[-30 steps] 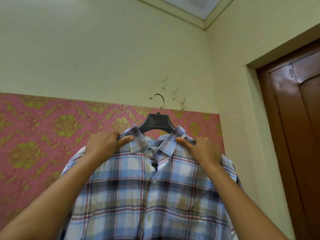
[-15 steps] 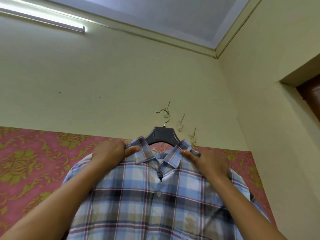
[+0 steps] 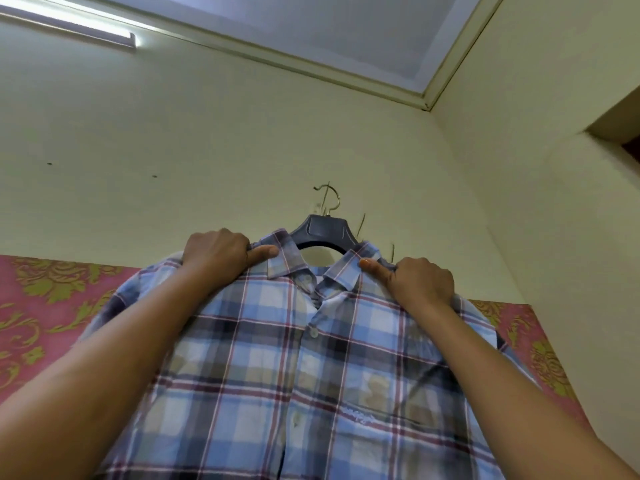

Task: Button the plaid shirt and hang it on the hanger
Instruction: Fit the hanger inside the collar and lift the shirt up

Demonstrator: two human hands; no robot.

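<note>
The blue, white and maroon plaid shirt (image 3: 277,368) is buttoned down its front and sits on a dark plastic hanger (image 3: 323,232), raised high against the cream wall. My left hand (image 3: 216,256) grips the shirt's left shoulder, thumb lying along the collar. My right hand (image 3: 420,280) grips the right shoulder, thumb pointing at the collar tip. The hanger's metal hook (image 3: 329,199) overlaps the leftmost wall hook; whether it rests on that hook I cannot tell.
Two more small wall hooks (image 3: 362,223) stick out to the right of the hanger. Pink and gold patterned wallpaper (image 3: 52,306) covers the lower wall. A tube light (image 3: 69,24) runs at the top left. The room corner and a door frame (image 3: 616,133) lie to the right.
Both hands have lifted the shirt and hanger upward toward the wall hooks; the hanger's hook now overlaps the leftmost one. The view has tilted up toward the ceiling.
</note>
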